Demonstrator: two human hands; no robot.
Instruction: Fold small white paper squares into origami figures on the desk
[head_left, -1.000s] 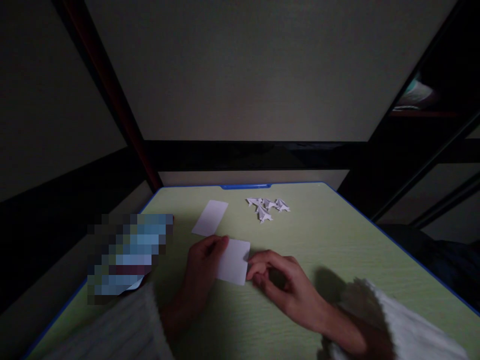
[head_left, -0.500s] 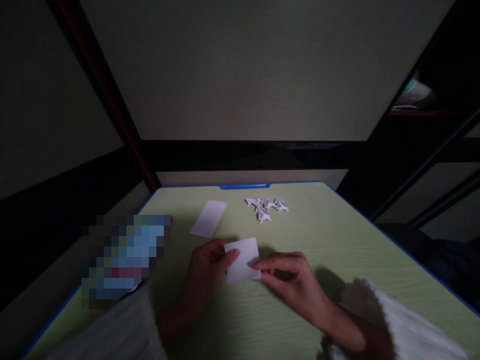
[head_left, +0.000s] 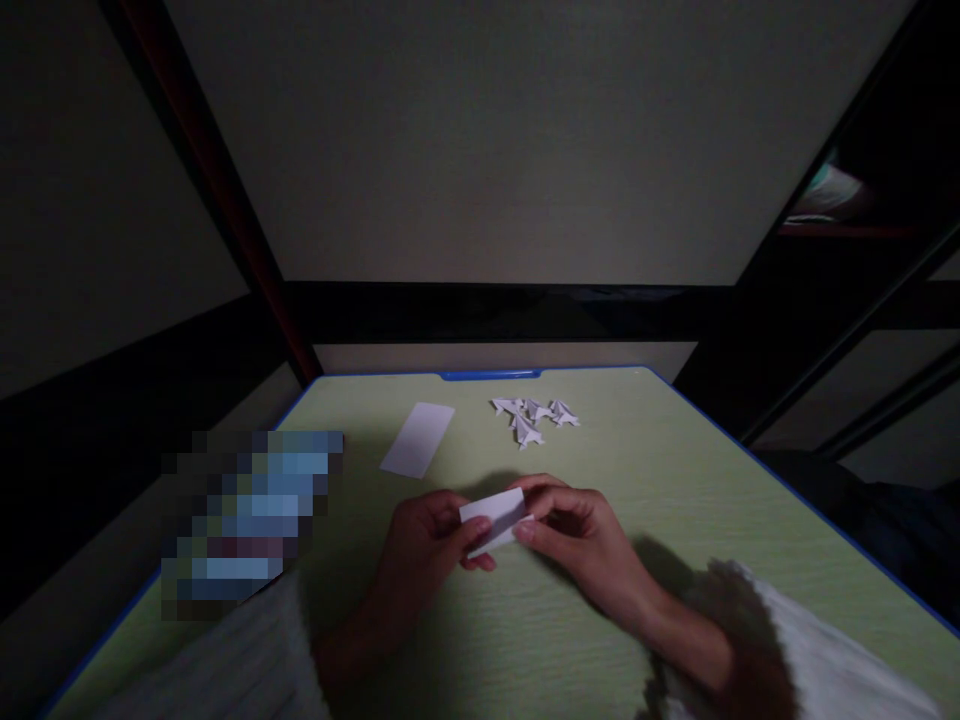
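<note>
A small white piece of paper (head_left: 498,514) is held between my two hands above the near middle of the table. My left hand (head_left: 431,540) pinches its left end, thumb on top and fingers beneath. At the right end, my right hand (head_left: 574,520) grips the paper between thumb and fingers. The paper shows as a narrow, slanted strip; whether it is folded or only tilted I cannot tell. Beyond my hands lie several folded white paper figures (head_left: 528,431) in a loose cluster. A flat white sheet (head_left: 418,440) rests to their left.
The light green table (head_left: 720,530) has a blue rim with a blue handle piece (head_left: 491,375) at its far edge. A pixelated blue-toned object (head_left: 255,520) lies along the left side. Pale panels stand behind the table.
The paper has gone from a near-square face to a narrow slanted strip. My right fingers have moved up to its far edge, and the left fingertips now show underneath.
</note>
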